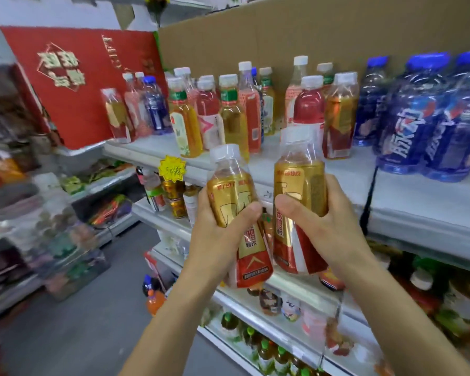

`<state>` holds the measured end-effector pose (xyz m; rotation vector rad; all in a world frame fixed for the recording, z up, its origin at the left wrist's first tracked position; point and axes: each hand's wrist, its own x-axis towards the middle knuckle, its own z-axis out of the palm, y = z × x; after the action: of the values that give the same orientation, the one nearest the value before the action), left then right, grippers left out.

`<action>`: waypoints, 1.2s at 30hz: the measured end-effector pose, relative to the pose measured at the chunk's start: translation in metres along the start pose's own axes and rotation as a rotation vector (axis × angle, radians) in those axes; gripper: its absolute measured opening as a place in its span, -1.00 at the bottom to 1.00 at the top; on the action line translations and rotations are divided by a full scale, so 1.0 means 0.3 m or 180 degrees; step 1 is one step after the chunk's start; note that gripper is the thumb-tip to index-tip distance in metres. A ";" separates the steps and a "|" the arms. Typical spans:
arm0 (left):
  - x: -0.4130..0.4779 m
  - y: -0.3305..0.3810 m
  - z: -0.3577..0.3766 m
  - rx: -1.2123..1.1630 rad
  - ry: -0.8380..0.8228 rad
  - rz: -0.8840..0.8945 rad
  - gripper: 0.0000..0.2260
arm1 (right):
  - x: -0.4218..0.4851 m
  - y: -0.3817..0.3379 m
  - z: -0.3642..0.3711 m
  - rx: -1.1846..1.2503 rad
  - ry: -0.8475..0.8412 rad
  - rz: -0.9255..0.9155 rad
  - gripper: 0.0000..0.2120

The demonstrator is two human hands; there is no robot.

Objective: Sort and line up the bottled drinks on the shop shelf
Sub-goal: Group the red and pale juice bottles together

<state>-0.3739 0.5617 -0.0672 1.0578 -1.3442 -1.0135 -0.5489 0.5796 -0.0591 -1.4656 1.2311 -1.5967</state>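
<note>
Bottled drinks, two gold-labelled with white caps, held clear of the shelf (418, 202), just in front of its top board. Tilted with cap leaning left: left bottle (228, 185); nearly upright: right bottle (299, 185); both long axes roughly vertical, the pair close together. Gripped one apiece, left hand (217, 240) and right hand (329, 223) each curled round mid-label, thumbs in front. Ahead and above, mixed row (228, 112) standing; seemingly matching bottle (339, 118) straight beyond the right hand, probably that side's shorter reach.

White shelf (418, 202) holds a red box (87, 85), mixed white-capped bottles (234, 112) just right of the box, blue bottles (423, 118) farther right.
</note>
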 end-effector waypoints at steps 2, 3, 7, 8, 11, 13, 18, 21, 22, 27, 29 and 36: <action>0.109 -0.010 -0.070 0.0041 0.0055 0.0029 -0.41 | 0.091 0.021 0.087 0.0087 -0.0033 -0.0010 -0.52; 0.165 -0.017 -0.106 0.0056 0.0078 0.0046 -0.34 | 0.137 0.028 0.131 0.0105 -0.0055 -0.0009 -0.53; 0.353 -0.038 -0.246 0.0104 0.0194 0.0072 -0.35 | 0.307 0.042 0.299 0.0194 -0.0221 -0.0146 -0.56; 0.392 -0.045 -0.281 0.0085 0.0208 0.0060 -0.38 | 0.343 0.043 0.338 0.0211 -0.0271 -0.0173 -0.56; 0.498 -0.071 -0.385 -0.0010 0.0265 -0.0005 -0.47 | 0.434 0.051 0.441 0.0227 -0.0439 -0.0194 -0.52; 0.566 -0.085 -0.450 -0.0049 0.0297 -0.0018 -0.50 | 0.483 0.052 0.503 0.0278 -0.0519 -0.0214 -0.50; 0.772 -0.124 -0.610 -0.0182 0.0234 0.0075 -0.54 | 0.595 0.064 0.676 0.0203 -0.0596 -0.0231 -0.45; 0.912 -0.139 -0.708 -0.0176 0.0050 0.0178 -0.53 | 0.656 0.072 0.796 0.0086 -0.0557 -0.0262 -0.41; 0.958 -0.143 -0.741 -0.0156 -0.0016 0.0209 -0.54 | 0.676 0.073 0.838 0.0065 -0.0520 -0.0268 -0.40; 1.189 -0.172 -0.909 -0.0136 -0.0371 0.0256 -0.49 | 0.770 0.082 1.043 0.0011 -0.0143 -0.0163 -0.44; 1.280 -0.187 -0.957 -0.0136 -0.0449 0.0295 -0.50 | 0.800 0.087 1.110 -0.0062 0.0054 -0.0123 -0.45; 1.578 -0.218 -0.933 0.0116 -0.0768 0.0903 -0.22 | 0.857 0.116 1.254 -0.0319 0.0865 -0.0014 -0.45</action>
<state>-0.0954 0.0867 -0.0072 0.7598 -1.6613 -0.9260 -0.2318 0.2533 -0.0162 -1.3429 1.4787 -1.8048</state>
